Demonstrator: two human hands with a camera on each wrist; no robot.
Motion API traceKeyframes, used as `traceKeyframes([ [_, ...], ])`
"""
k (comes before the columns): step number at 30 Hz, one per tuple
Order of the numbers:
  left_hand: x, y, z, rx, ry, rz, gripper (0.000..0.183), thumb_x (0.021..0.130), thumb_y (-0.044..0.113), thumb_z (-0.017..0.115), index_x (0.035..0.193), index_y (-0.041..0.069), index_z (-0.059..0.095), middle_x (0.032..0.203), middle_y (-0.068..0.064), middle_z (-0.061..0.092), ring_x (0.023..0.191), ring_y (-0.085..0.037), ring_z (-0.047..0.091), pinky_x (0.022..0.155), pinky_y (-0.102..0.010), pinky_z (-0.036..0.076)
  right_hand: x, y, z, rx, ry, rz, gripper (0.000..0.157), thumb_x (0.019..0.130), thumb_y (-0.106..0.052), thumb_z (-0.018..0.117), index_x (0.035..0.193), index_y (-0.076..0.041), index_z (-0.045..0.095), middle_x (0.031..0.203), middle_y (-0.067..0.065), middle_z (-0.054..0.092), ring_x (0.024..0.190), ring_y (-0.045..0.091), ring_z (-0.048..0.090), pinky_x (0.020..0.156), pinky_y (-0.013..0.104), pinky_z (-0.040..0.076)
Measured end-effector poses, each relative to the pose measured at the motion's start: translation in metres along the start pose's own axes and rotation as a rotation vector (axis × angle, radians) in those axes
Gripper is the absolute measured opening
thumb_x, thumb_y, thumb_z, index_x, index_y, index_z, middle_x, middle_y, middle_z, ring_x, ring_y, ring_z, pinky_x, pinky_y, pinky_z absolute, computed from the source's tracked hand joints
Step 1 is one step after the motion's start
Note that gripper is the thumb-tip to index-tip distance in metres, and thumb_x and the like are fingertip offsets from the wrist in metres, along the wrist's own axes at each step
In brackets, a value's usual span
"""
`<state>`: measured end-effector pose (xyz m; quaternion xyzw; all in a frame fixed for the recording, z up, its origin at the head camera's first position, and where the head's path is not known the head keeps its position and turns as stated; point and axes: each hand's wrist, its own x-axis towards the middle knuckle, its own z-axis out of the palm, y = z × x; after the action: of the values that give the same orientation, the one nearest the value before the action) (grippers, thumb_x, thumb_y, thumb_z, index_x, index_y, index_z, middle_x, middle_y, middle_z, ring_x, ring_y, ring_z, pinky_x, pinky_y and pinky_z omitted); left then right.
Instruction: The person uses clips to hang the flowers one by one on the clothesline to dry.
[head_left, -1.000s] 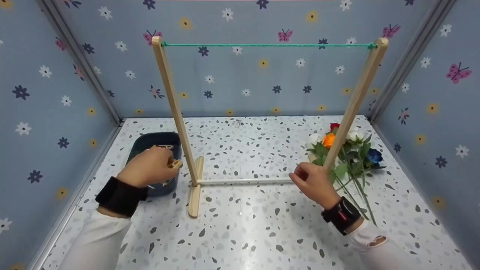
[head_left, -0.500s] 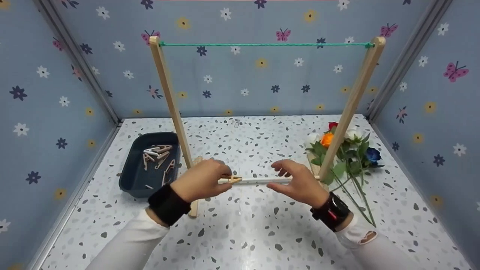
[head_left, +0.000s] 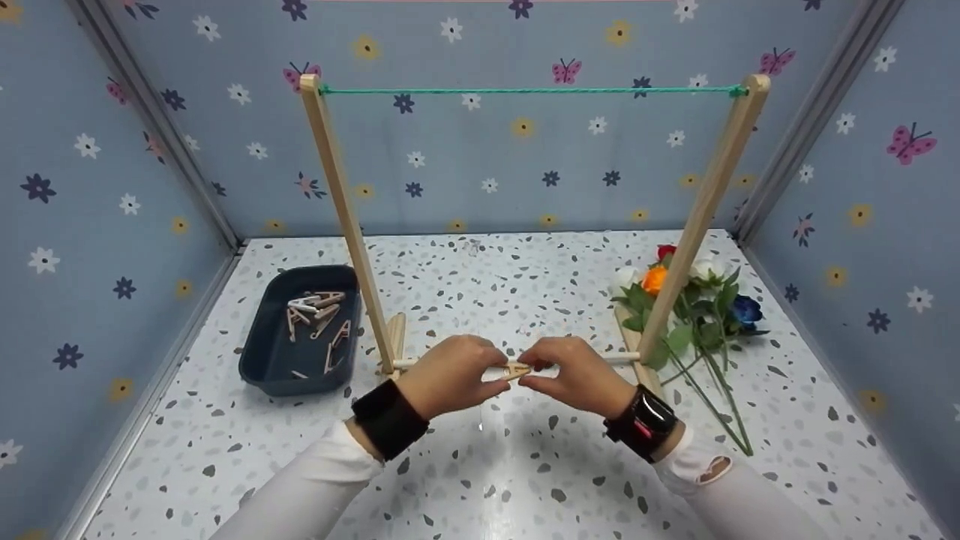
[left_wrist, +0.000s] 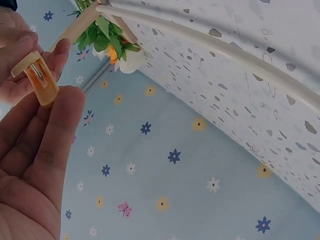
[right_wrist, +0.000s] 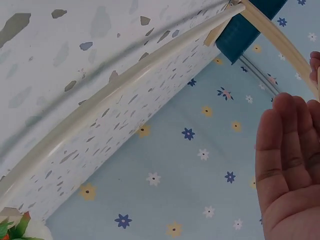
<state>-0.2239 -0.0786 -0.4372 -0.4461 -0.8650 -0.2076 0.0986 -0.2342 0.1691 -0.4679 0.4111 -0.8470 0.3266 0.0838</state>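
In the head view, a small wooden clothespin [head_left: 517, 370] is held between my two hands, above the white crossbar [head_left: 611, 358] of a wooden stand. My left hand [head_left: 457, 379] pinches its left end between thumb and fingers. From the other side, the thumb and index finger of my right hand [head_left: 581, 379] pinch its right end. Seen from the left wrist, the clothespin [left_wrist: 41, 80] shows its metal spring, fingertips at both ends. The right wrist view shows part of my right hand [right_wrist: 295, 170]; the clothespin is mostly out of frame there.
A dark tray [head_left: 251, 352] with several clothespins stands at left. A green string [head_left: 525, 91] spans the stand's two upright posts [head_left: 345, 202]. Artificial flowers [head_left: 686, 300] lie by the right post. Flower-patterned walls enclose the speckled table [head_left: 480, 480].
My left hand has carried the clothespin out of the tray and rightward to the middle. My right hand has moved left and now pinches the clothespin's other end.
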Motion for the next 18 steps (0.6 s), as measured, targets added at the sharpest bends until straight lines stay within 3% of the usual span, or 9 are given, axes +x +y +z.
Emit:
traceKeyframes([
  [10,-0.0024,0.0008,0.0038,-0.015,0.049,0.024,0.016,0.095,0.019,0.084,0.104,0.005,0.081,0.091,-0.007,0.078,0.079,-0.020,0.071,0.073,-0.036,0.060,-0.0025,0.0023,0.0031,0.004,0.034,-0.101,0.011,0.096,-0.013,0.084,0.106,-0.009,0.082,0.097,0.004,0.080,0.083,0.020,0.074,0.071,0.038,0.062],
  [18,-0.0095,-0.0038,0.0013,-0.030,0.055,0.005,0.028,0.092,0.020,0.087,0.114,0.003,0.079,0.102,-0.009,0.079,0.091,-0.024,0.074,0.083,-0.038,0.063,-0.0054,0.0066,0.0037,0.050,0.105,-0.122,0.011,0.094,-0.009,0.085,0.104,-0.008,0.081,0.092,0.004,0.079,0.079,0.016,0.073,0.069,0.033,0.063],
])
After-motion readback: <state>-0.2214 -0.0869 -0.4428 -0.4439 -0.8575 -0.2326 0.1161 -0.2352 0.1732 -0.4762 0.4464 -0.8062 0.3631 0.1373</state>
